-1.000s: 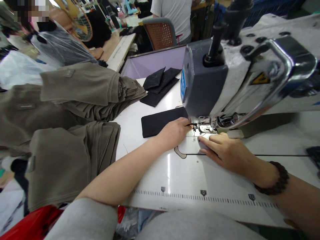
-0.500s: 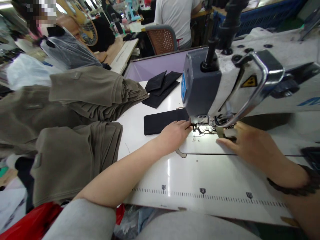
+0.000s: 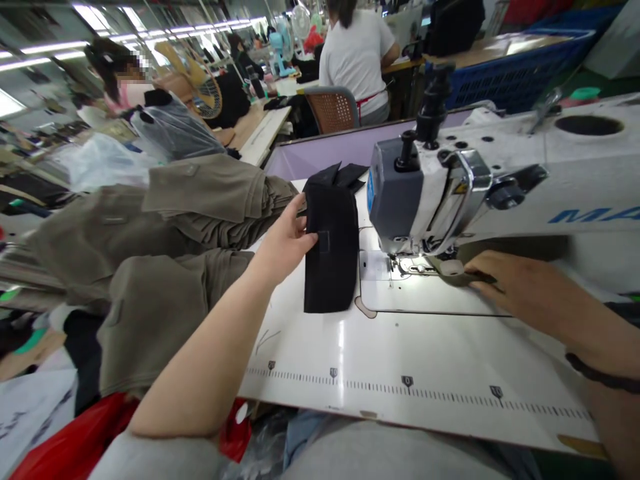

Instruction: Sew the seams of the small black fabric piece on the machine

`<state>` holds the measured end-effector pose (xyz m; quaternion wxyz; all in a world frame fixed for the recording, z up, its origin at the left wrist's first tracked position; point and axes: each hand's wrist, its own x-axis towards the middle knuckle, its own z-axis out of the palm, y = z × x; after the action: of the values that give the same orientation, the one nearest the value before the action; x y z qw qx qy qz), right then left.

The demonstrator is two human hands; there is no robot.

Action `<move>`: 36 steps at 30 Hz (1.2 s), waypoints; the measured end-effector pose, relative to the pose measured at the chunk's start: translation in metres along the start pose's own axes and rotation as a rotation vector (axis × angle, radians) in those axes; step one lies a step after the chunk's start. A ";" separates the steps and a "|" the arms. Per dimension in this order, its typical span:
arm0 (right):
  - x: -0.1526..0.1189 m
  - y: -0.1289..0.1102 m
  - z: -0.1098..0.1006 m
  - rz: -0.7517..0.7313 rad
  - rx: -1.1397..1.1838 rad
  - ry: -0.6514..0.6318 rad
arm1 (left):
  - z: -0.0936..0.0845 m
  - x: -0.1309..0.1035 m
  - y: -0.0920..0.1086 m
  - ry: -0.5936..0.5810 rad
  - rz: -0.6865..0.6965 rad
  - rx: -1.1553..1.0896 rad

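My left hand (image 3: 286, 241) grips the left edge of a black fabric piece (image 3: 337, 267), which has a small square label on it and is raised over the table left of the needle. Several more black pieces (image 3: 349, 175) lie just behind it. My right hand (image 3: 520, 287) pinches the edge of an olive fabric piece (image 3: 453, 275) to the right of the presser foot. More of that olive cloth runs back under the arm of the sewing machine (image 3: 400, 193). The needle area is lit, and bare plate shows in front of it.
Stacks of olive-brown fabric pieces (image 3: 200, 190) cover the left of the white sewing table (image 3: 320, 353). A ruler scale runs along its front edge. Behind stand a brown chair (image 3: 333, 110), a seated person in a white shirt (image 3: 353, 57) and a blue crate (image 3: 500, 80).
My left hand has moved left and away from the needle, lifting and turning the black piece upright. My right hand has shifted slightly right with the olive cloth. The view has tilted up.
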<state>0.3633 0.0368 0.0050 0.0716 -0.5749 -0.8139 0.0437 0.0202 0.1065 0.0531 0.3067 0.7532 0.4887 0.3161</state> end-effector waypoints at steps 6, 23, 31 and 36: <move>-0.002 0.000 -0.008 -0.035 0.061 0.096 | 0.033 -0.037 -0.020 0.055 0.194 0.490; -0.007 -0.007 -0.014 -0.023 0.374 -0.512 | 0.075 -0.014 -0.008 -0.449 0.592 0.577; -0.005 -0.009 -0.010 0.004 0.423 -0.575 | 0.081 -0.010 -0.007 -0.426 0.614 0.563; -0.004 -0.009 -0.009 0.022 0.388 -0.620 | 0.083 -0.008 -0.010 -0.403 0.627 0.561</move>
<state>0.3579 0.0296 0.0150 -0.0715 -0.5188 -0.7672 0.3703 0.0772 0.0898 -0.0066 0.0696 0.9648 0.2346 0.0967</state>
